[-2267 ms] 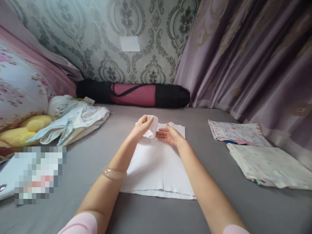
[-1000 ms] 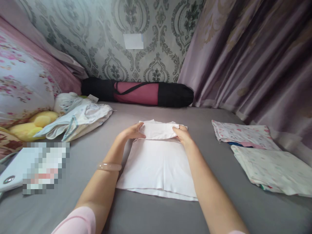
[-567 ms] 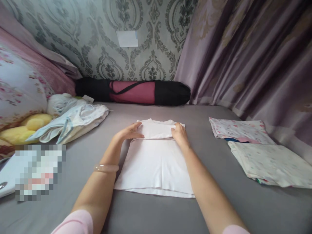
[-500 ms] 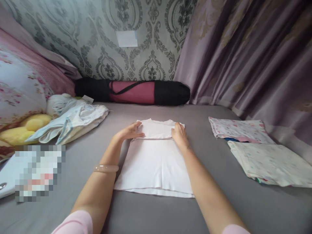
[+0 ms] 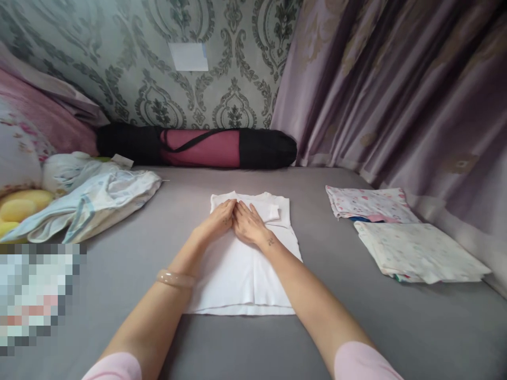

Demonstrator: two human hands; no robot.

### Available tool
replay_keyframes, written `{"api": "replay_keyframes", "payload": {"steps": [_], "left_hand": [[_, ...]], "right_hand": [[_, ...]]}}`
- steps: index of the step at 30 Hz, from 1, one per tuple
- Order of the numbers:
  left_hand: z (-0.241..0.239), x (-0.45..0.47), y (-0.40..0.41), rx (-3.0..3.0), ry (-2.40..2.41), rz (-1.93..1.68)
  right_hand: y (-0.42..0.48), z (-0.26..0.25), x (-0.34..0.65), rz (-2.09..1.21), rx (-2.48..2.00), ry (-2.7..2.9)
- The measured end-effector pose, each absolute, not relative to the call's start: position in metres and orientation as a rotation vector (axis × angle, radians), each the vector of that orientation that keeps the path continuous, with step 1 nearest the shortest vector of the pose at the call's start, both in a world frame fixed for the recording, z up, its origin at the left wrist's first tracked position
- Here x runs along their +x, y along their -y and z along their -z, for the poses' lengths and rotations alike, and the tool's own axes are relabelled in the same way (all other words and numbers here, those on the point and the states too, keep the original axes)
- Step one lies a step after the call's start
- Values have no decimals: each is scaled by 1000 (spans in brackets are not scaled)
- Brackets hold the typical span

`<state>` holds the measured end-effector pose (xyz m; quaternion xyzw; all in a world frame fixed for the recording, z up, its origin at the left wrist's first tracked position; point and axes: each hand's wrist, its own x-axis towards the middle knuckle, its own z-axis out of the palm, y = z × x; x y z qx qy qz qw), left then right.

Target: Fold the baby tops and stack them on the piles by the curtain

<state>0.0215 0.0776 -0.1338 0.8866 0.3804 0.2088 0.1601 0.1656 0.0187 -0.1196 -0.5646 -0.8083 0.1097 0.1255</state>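
A white garment [image 5: 245,274] lies flat on the grey bed sheet [image 5: 158,227], its sleeves folded in across the top. My left hand [image 5: 219,220] and my right hand [image 5: 247,224] rest side by side on the garment's upper middle, palms down, fingers stretched flat and touching the cloth. Neither hand grips anything. A pale bangle [image 5: 175,278] circles my left wrist.
Two folded patterned cloths [image 5: 370,203] [image 5: 420,252] lie to the right near the purple curtain [image 5: 396,89]. A loose heap of light clothes [image 5: 91,198] and a yellow plush toy [image 5: 18,206] sit at the left. A black and pink rolled bag [image 5: 198,148] lies along the wall.
My hands have moved from the garment's outer top corners to its middle and now lie flat together. The folded sleeve section lies pressed down, and the view has shifted to the right.
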Motion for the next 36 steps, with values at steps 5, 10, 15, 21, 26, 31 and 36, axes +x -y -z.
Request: {"api": "replay_keyframes", "payload": {"steps": [5, 10, 15, 21, 26, 31, 36], "left_hand": [[146, 16, -81, 2512, -1298, -484], [141, 15, -74, 2471, -1536, -306], [134, 17, -67, 2410, -1655, -310], [137, 15, -68, 2403, -1649, -364], [135, 0, -72, 2438, -1527, -300], [127, -11, -69, 2425, -1529, -186], [114, 4, -53, 2629, -1693, -204]], "right_hand": [[-18, 121, 168, -300, -1682, 2334], [-15, 122, 172, -289, -1821, 2231], [-13, 124, 182, -257, -1995, 2121], [-8, 123, 204, -216, -2145, 2031], [2, 124, 230, -228, -2084, 2060], [9, 127, 250, -238, -2008, 2080], [15, 120, 251, -258, -1975, 2157]]}}
